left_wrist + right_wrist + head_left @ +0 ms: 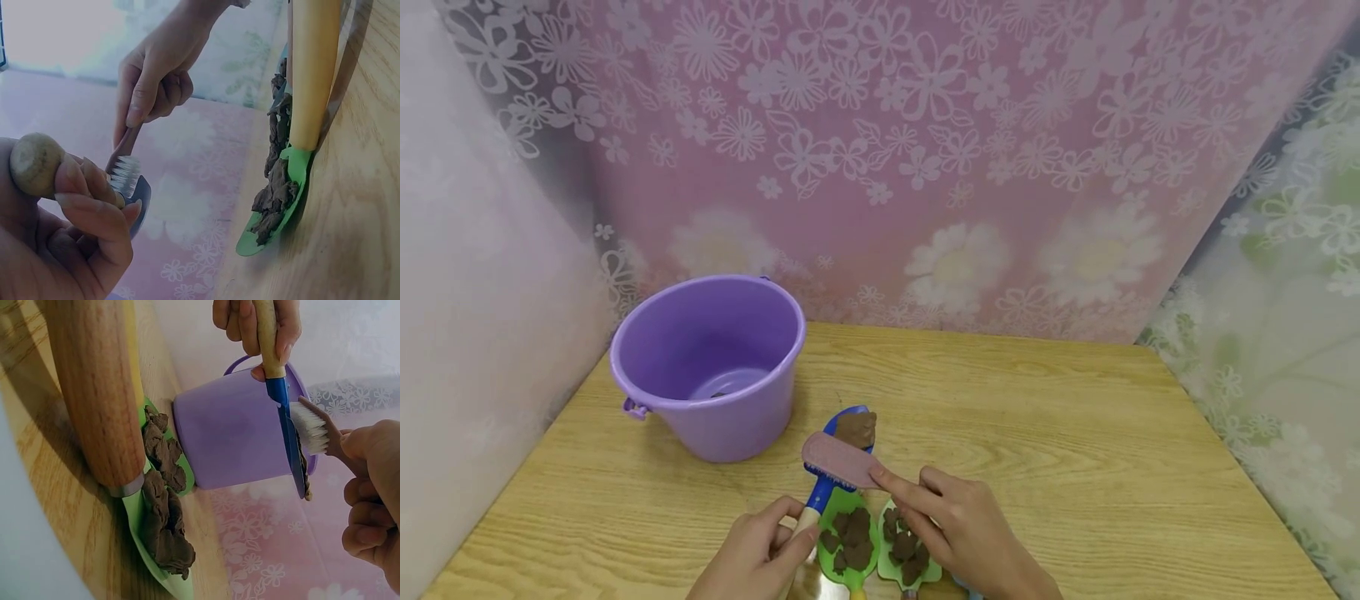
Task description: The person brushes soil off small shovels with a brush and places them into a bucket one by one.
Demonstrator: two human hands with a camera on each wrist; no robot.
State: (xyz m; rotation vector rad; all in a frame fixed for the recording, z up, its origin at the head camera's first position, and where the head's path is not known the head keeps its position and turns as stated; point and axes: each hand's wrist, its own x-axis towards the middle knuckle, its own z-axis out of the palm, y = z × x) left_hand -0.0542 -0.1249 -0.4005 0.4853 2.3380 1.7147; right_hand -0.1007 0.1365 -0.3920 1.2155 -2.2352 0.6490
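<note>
Clay (855,429) on the blue shovel (292,444) could be lost over the blade's edge if the brush (837,457) is pushed too hard; it'd prob. be dropped on the table (1037,417), as the bucket (722,429) is set off to the L, not under the blade. Shovel could also be twisted by brush pressure, as it's supported by the handle (267,344) only. Loaded green scoop (838,503) & paler scoop (887,571), lying close below, might be knocked if either wrist is dropped. Bristles (310,428) are turned to the blade nr its neck; contact w/ the clay can't be judged for sure, view partly blocked. Pose: shovel handle is gripped by the left hand (758,546), fingers curled round, blade raised off the table & pointed away. Brush is held in the right hand (958,517), index laid along it, other fingers bent, brush head crossed over the shovel fr. the R.
</note>
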